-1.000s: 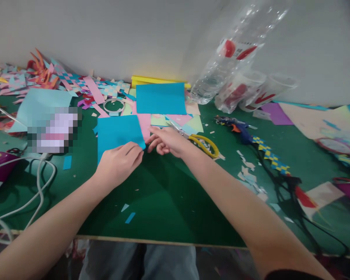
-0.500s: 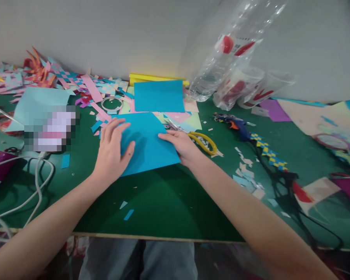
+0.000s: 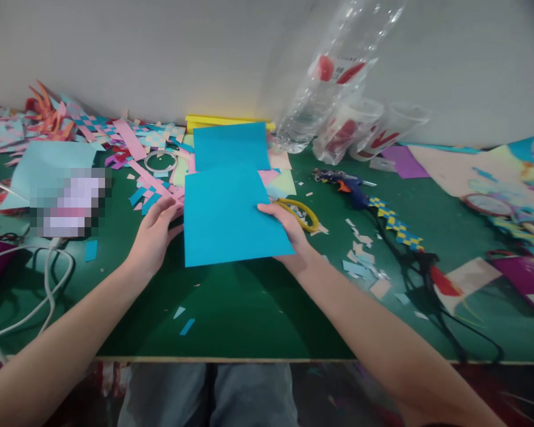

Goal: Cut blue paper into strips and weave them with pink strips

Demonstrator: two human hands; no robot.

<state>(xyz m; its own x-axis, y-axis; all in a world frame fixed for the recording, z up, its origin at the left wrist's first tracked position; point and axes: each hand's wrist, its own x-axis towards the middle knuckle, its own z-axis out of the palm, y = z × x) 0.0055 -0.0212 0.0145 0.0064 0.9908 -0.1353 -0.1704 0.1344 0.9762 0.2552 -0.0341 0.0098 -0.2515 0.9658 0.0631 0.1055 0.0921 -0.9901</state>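
A sheet of blue paper (image 3: 231, 219) is raised a little above the green table. My right hand (image 3: 289, 228) grips its right edge, thumb on top and the other fingers hidden underneath. My left hand (image 3: 153, 234) is beside the left edge, fingers apart and pointing at the paper; whether the tips touch it I cannot tell. Behind lies a second blue sheet (image 3: 231, 145), its near edge overlapped by the held one. Yellow-handled scissors (image 3: 314, 220) rest just past my right hand, their blades mostly covered.
Pink and blue paper strips (image 3: 155, 184) and a tape ring (image 3: 160, 161) lie at the back left. On the left are a blurred-out phone (image 3: 78, 198) and its white cable (image 3: 48, 279). A plastic bottle (image 3: 320, 101), cups (image 3: 387, 130) and a glue gun (image 3: 351, 190) are to the right.
My left hand has come off the top of the held sheet and moved left past its edge. The sheet has turned slightly and now faces me more squarely. My right hand keeps its grip.
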